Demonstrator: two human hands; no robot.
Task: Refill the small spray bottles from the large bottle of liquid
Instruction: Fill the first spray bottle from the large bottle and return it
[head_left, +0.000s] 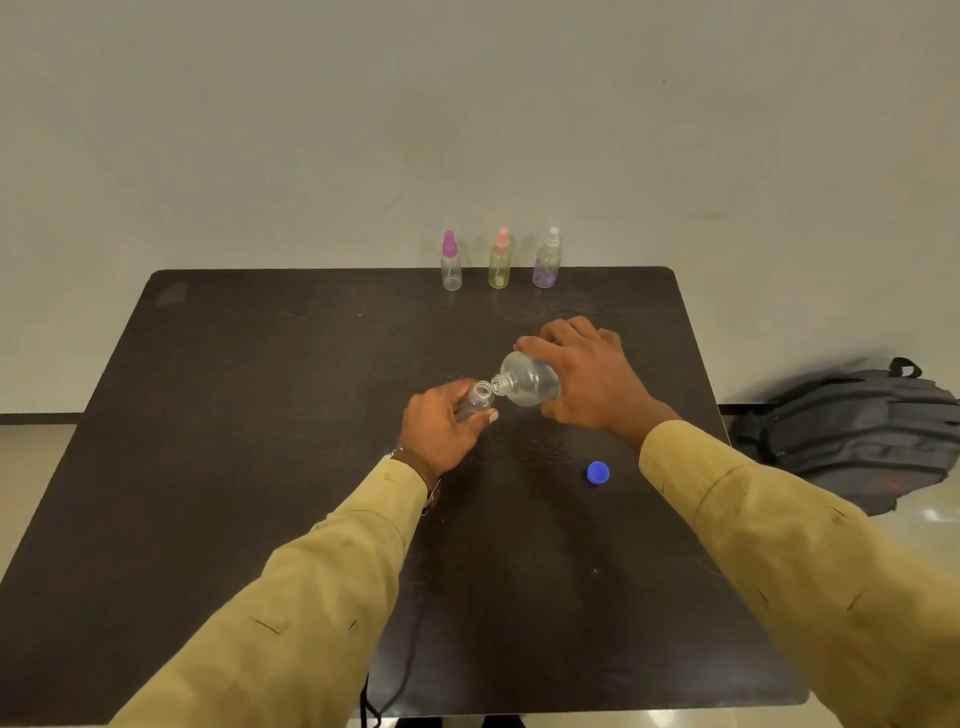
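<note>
On the dark worktop (234, 415), a small round blue plastic cap (598, 473) lies nearest, just right of the hands. The left hand (441, 431) curls its fingers round a small clear open-necked bottle (475, 402). The right hand (587, 374) grips the large clear plastic bottle (530, 384), tilted with its mouth at the small one's mouth. At the far edge stand three capped spray bottles: clear with magenta top (451, 262), yellow-green with pink top (500, 260), and purple with white top (547, 260).

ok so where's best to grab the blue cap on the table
Probably pinch the blue cap across its sides from straight above: it's low and round on the table, so there's nothing to wrap. It lies nearest the right hand, which holds the large bottle.
</note>
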